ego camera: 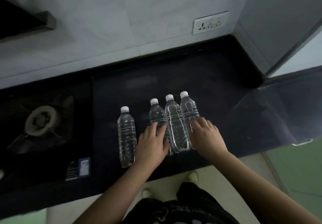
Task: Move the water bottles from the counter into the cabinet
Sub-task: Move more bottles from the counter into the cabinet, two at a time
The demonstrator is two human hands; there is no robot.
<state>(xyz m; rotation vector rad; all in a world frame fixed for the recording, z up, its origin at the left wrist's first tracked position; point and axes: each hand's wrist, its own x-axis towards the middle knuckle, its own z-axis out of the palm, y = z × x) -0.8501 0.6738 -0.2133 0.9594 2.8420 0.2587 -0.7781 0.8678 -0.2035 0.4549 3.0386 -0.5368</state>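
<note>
Two hands reach for four water bottles standing on a dark table.

The four clear bottles have white caps and stand in a row in the middle of the frame; the first bottle [126, 136] stands alone on the left, a little apart from the others; the second bottle [156, 113], third bottle [176, 126] and fourth bottle [189, 108] stand close together, side by side; the left hand [153, 141] wraps its fingers round the second bottle; the right hand [207, 134] curls its fingers round the fourth bottle; the table [217, 87] is black and shiny; a stove burner [41, 120] sits at the left of the frame; a white wall socket [210, 23] is at the upper right; no cabinet shows here.
</note>
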